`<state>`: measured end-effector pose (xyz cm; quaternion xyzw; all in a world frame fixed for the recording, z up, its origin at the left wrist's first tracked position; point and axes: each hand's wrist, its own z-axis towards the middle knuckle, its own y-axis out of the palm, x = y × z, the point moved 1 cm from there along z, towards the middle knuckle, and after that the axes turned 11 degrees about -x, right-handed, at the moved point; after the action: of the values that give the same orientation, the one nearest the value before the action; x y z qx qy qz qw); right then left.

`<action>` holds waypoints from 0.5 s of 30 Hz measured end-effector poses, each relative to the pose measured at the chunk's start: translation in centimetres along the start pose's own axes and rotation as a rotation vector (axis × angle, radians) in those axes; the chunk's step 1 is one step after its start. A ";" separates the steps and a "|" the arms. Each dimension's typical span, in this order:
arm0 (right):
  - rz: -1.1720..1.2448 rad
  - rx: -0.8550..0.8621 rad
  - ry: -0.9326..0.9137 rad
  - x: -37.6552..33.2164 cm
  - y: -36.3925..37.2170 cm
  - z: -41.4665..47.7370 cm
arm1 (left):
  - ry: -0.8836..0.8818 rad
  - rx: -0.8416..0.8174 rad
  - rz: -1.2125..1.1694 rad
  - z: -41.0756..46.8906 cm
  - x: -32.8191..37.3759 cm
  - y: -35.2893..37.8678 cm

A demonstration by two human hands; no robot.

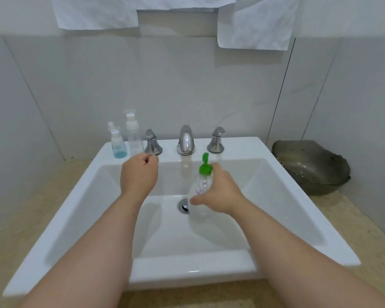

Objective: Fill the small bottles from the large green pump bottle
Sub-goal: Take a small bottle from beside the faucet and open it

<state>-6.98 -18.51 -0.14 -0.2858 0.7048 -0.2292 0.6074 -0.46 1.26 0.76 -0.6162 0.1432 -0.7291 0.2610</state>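
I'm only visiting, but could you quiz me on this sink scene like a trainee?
1. True or false: the right hand grips the clear plastic bottle with the green pump top over the white sink basin.
2. Fill in: on the sink's rim, the taller clear small pump bottle stands to the ___ of the shorter one.
3. Which holds blue liquid? A shorter, B taller.
Key: 1 true; 2 right; 3 A.

Nothing printed can be read anywhere here, and the faint purple marks on the clear, green-topped pump bottle (198, 187) are too blurred to make out.
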 end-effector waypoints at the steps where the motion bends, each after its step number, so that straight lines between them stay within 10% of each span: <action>1: 0.005 -0.069 -0.029 -0.1 0.6 0.1 | -0.038 -0.015 -0.017 -0.1 -0.1 -0.3; 15: -0.171 -0.420 -0.125 -0.4 3.8 0.6 | -0.141 -0.073 -0.202 0.7 -0.8 -0.6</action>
<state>-6.78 -15.39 -2.50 -0.4785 0.6711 -0.1099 0.5555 0.22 2.25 0.52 -0.6862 0.0882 -0.7010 0.1731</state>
